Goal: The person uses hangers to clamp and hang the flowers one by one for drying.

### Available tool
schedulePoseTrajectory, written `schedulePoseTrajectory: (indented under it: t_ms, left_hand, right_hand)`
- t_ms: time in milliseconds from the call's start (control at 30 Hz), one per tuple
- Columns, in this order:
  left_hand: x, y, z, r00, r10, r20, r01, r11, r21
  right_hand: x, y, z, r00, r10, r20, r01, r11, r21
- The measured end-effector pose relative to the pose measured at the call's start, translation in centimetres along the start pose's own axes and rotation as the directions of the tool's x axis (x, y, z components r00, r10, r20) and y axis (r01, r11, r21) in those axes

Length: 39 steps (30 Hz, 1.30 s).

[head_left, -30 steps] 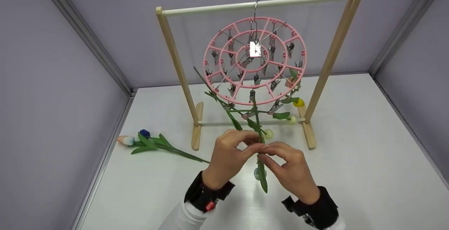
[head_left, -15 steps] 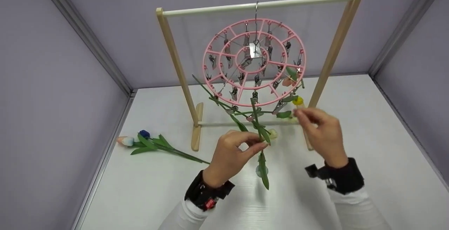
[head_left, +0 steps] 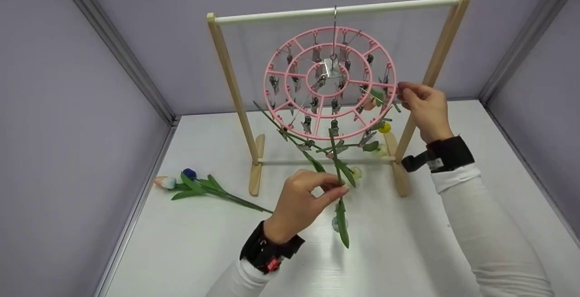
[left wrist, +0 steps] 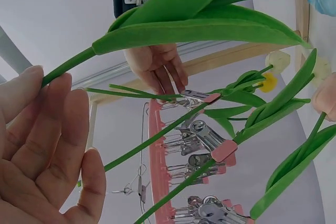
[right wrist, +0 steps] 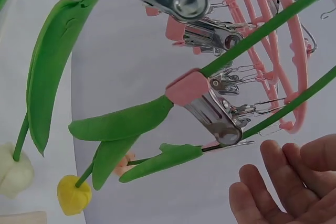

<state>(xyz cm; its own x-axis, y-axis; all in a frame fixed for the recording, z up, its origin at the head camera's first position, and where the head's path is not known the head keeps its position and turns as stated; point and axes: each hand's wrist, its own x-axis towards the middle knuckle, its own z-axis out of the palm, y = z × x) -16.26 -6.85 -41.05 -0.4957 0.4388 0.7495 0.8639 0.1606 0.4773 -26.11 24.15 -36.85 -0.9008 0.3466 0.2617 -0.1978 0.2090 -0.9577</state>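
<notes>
My left hand [head_left: 301,202] pinches the green stem of an artificial tulip [left wrist: 194,35] with a pale blue head; its stem points up towards the pink round clip hanger [head_left: 371,83]. My right hand [head_left: 430,111] is raised at the hanger's right rim, fingers loosely bent around nothing; whether the fingertips touch the rim, I cannot tell. Metal clips with pink tips hold a yellow tulip [right wrist: 74,195], an orange-pink tulip [head_left: 369,104] and white tulips [head_left: 379,150] along the hanger's right and front, heads hanging down.
The hanger hooks over the white rod [head_left: 394,7] of a wooden stand [head_left: 231,79]. On the white table [head_left: 181,251], left, lie a peach-and-blue tulip [head_left: 165,182] and a dark blue tulip [head_left: 189,173]. Grey-lilac panels [head_left: 81,133] enclose the table.
My right hand has left the stem that both hands were at and moved up and right to the hanger's rim. The hanger has turned slightly. My left hand keeps its pinch, nearly still.
</notes>
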Motion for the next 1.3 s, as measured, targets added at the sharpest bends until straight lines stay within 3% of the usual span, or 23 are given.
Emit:
schedulePoseTrajectory:
  t_ms: [200, 567, 800, 933, 1033, 1100, 1300]
  left_hand:
    - [0.2, -0.1, 0.0, 1.0, 0.013, -0.008, -0.013, 1.0, -0.008]
    - [0.1, -0.3, -0.2, 1.0, 0.001, 0.009, -0.001, 1.0, 0.009]
    - [0.0, -0.4, -0.4, 1.0, -0.004, 0.022, 0.003, 1.0, 0.024]
    - [0.0, -0.5, -0.5, 1.0, -0.005, 0.02, 0.004, 1.0, 0.024]
    - [0.0, -0.5, -0.5, 1.0, 0.005, 0.017, -0.005, 1.0, 0.018]
    - [0.0, -0.6, -0.5, 1.0, 0.012, 0.018, -0.013, 1.0, 0.01]
    - [0.1, -0.8, -0.6, 0.999, 0.022, 0.037, -0.021, 1.0, -0.016]
  right_hand:
    - [0.0, -0.2, 0.0, 0.999, 0.01, 0.034, -0.007, 0.997, -0.081]
    - [-1.8, -0.6, 0.1, 0.997, -0.024, 0.067, 0.032, 0.993, -0.117]
    - [-4.4, -0.6, 0.3, 0.986, -0.162, 0.038, 0.167, 0.966, -0.197]
    - [-5.3, -0.5, 0.0, 0.962, -0.273, 0.028, 0.27, 0.923, -0.276]
    - [-5.1, -0.5, -0.5, 0.944, -0.328, 0.019, 0.314, 0.883, -0.348]
    - [-4.6, -0.5, -0.8, 0.941, -0.338, 0.004, 0.315, 0.873, -0.373]
    - [-2.5, -0.6, -1.1, 0.963, -0.27, -0.014, 0.248, 0.905, -0.347]
